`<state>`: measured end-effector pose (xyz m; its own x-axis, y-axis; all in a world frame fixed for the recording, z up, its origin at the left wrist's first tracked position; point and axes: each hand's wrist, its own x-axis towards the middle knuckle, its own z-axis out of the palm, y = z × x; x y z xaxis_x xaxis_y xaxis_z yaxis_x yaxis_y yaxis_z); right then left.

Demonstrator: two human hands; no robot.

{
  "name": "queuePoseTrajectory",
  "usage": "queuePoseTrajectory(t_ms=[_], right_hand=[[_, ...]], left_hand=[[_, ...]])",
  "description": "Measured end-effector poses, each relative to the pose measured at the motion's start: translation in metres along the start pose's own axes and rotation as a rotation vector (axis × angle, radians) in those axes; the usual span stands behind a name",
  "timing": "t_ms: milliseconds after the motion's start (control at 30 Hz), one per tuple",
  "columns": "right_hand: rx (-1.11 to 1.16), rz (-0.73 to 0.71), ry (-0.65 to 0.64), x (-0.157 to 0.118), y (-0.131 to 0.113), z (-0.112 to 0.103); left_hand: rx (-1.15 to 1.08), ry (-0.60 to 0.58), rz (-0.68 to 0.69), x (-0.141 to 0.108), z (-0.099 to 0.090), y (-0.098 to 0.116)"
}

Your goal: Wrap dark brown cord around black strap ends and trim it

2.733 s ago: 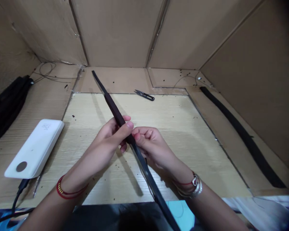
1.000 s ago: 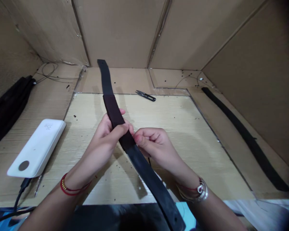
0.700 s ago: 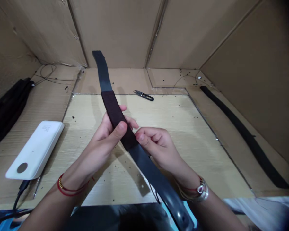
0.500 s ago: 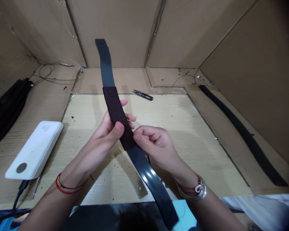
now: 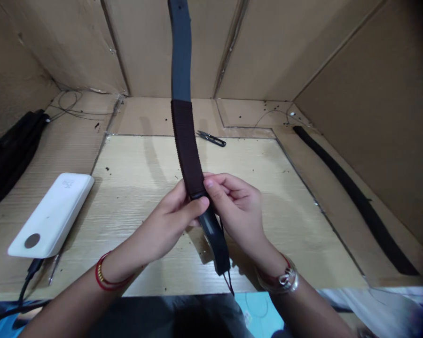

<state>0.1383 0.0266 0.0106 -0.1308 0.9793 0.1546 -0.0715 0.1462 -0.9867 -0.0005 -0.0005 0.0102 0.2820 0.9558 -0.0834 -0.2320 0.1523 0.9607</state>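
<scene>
A long dark strip (image 5: 181,61) stands tilted over the board, its middle wrapped in dark brown ribbed cord (image 5: 188,145). My left hand (image 5: 181,209) grips it just below the wrapping, thumb on the front and fingers behind. My right hand (image 5: 234,197) is closed, thumb and forefinger pinching at the right edge of the wrapping's lower end; I cannot make out whether cord is in the pinch. A thin loop of cord (image 5: 229,281) hangs by the strip's bottom end.
Black thread snips (image 5: 212,139) lie at the board's back. A white power bank (image 5: 51,218) with a cable is at left, beside black fabric (image 5: 14,155). Another black strip (image 5: 356,197) lies at right. Cardboard walls (image 5: 169,47) stand behind and on both sides.
The strip has moved up and now stands more upright. My left hand has shifted from the wrapping to just below it. My right hand stays at the wrapping's lower edge, slightly farther right.
</scene>
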Motion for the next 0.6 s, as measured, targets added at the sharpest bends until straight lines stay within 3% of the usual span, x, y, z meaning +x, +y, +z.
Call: queuePoseTrajectory(t_ms=[133, 200, 300, 400, 500, 600], right_hand=[[-0.067, 0.042, -0.073, 0.003, -0.007, -0.003], [0.056, 0.112, -0.142, 0.004, -0.012, -0.006], [0.249, 0.146, -0.125, 0.003, -0.017, -0.01], [0.324, 0.139, -0.078, 0.001, -0.017, -0.011], [0.323, 0.147, -0.057, -0.001, -0.015, -0.01], [0.326, 0.154, -0.043, -0.001, -0.013, -0.009]], left_hand=[[0.327, 0.199, 0.19, 0.0, -0.004, 0.001], [0.471, 0.258, 0.249, 0.0, -0.005, 0.001], [0.636, 0.287, 0.308, 0.0, -0.003, -0.001], [0.657, 0.276, 0.326, 0.0, 0.001, -0.003], [0.617, 0.353, 0.371, -0.002, 0.004, -0.004], [0.469, 0.339, 0.347, -0.004, 0.006, -0.003]])
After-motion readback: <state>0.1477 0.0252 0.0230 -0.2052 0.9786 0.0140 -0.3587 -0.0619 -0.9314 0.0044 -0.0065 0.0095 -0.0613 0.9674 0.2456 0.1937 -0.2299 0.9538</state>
